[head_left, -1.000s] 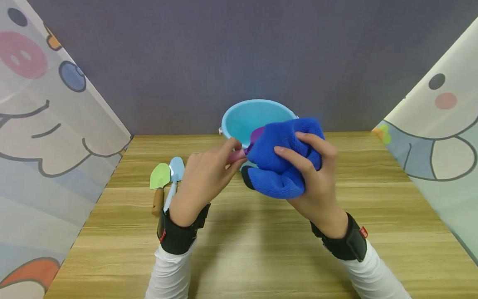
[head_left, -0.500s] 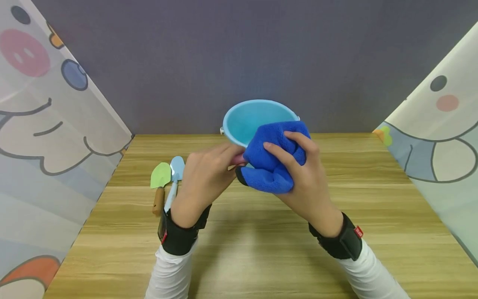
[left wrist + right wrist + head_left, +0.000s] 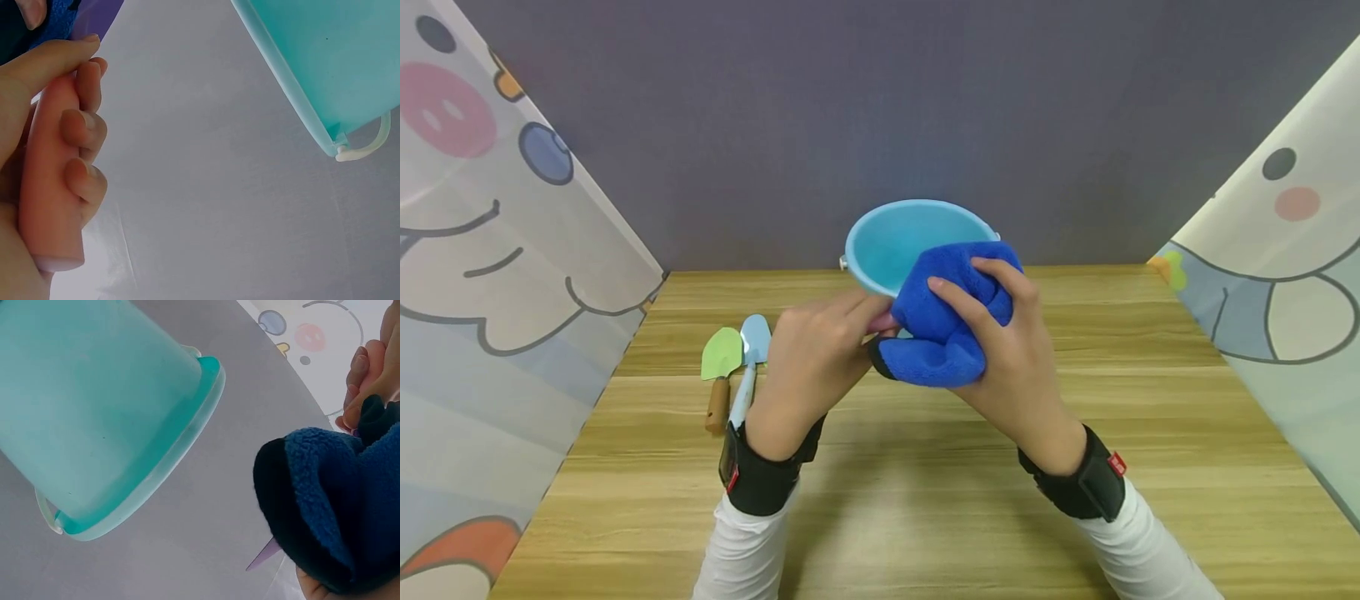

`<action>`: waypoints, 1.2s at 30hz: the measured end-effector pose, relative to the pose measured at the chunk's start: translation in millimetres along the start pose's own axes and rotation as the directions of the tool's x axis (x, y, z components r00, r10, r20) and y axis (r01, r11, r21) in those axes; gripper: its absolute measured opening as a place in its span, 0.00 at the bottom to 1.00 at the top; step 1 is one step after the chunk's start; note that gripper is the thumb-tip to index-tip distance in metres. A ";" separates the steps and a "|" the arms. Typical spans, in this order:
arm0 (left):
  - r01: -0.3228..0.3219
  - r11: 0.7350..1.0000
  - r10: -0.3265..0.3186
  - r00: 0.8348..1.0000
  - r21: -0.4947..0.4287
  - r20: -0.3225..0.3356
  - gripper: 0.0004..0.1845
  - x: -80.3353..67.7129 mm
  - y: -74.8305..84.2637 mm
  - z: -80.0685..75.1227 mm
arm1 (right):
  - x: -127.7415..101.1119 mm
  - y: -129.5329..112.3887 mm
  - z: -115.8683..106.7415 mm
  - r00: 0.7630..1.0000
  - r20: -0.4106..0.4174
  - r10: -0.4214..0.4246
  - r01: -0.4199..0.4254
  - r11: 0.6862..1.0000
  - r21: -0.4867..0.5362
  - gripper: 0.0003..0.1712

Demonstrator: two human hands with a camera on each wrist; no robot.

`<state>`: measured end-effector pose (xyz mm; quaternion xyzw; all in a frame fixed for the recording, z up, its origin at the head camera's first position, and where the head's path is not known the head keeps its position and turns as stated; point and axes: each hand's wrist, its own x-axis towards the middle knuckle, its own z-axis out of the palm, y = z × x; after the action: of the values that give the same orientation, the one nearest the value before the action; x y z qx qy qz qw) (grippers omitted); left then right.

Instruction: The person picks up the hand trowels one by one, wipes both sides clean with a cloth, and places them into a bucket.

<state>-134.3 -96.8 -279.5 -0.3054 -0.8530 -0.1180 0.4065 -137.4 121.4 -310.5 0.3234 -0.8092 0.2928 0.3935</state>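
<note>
Cloth [image 3: 943, 333] slid over purple blade; right hand [image 3: 1000, 350] grips it, left hand [image 3: 808, 358] grips pink handle [image 3: 53, 187].

The blue cloth [image 3: 946, 321] hides the purple blade of the pink-handled tool [image 3: 53, 181]; only a sliver shows

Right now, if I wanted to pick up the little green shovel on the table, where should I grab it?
Probably by the brown wooden handle of the green shovel, coming from above on its left side. The handle points toward the near table edge and is narrow enough for fingers to wrap. The light blue shovel lies close along its right, and the left hand hangs near that side.
</note>
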 end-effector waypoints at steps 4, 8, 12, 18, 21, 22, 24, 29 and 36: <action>-0.005 1.000 0.005 1.000 0.004 -0.001 0.07 0.9 1.3 0.2 | 0.2 0.7 0.6 1.000 -0.012 0.017 -0.017 1.000 0.006 0.37; -0.023 1.000 0.023 1.000 0.012 -0.017 0.09 2.0 2.0 1.3 | 0.3 1.5 -0.3 1.000 -0.014 0.018 -0.018 1.000 0.003 0.37; -0.038 0.999 0.038 0.998 0.021 -0.040 0.12 2.9 2.1 2.6 | 0.6 2.2 -1.6 1.000 -0.020 0.016 -0.016 1.000 0.009 0.37; -0.033 0.999 0.034 0.999 0.028 -0.038 0.13 2.9 1.9 2.8 | 1.1 3.7 0.2 0.999 -0.017 0.035 -0.034 0.999 0.037 0.37; -0.028 0.999 0.029 0.999 0.027 -0.035 0.13 2.4 1.5 2.6 | 0.8 4.5 1.2 0.999 -0.012 0.041 -0.041 0.998 0.040 0.39; -0.027 0.999 0.028 0.999 0.029 -0.034 0.13 2.3 1.5 2.5 | 0.7 4.6 1.3 0.999 -0.010 0.042 -0.042 0.998 0.039 0.40; -0.023 0.999 0.024 0.999 0.026 -0.033 0.13 2.1 1.5 2.5 | 0.6 4.8 1.2 0.999 -0.004 0.045 -0.045 0.998 0.037 0.42; -0.020 1.000 0.020 0.999 0.012 -0.028 0.13 1.4 1.1 3.6 | 0.3 3.8 -0.2 0.999 0.018 0.050 -0.051 0.998 0.023 0.50; -0.017 1.000 0.017 1.000 0.005 -0.021 0.12 0.5 0.7 3.5 | -0.5 2.5 -0.6 0.998 0.033 0.053 -0.054 0.998 0.017 0.51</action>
<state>-136.2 -94.6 -281.4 -0.3102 -0.8463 -0.1158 0.4174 -138.8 123.5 -311.2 0.3098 -0.8213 0.3050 0.3694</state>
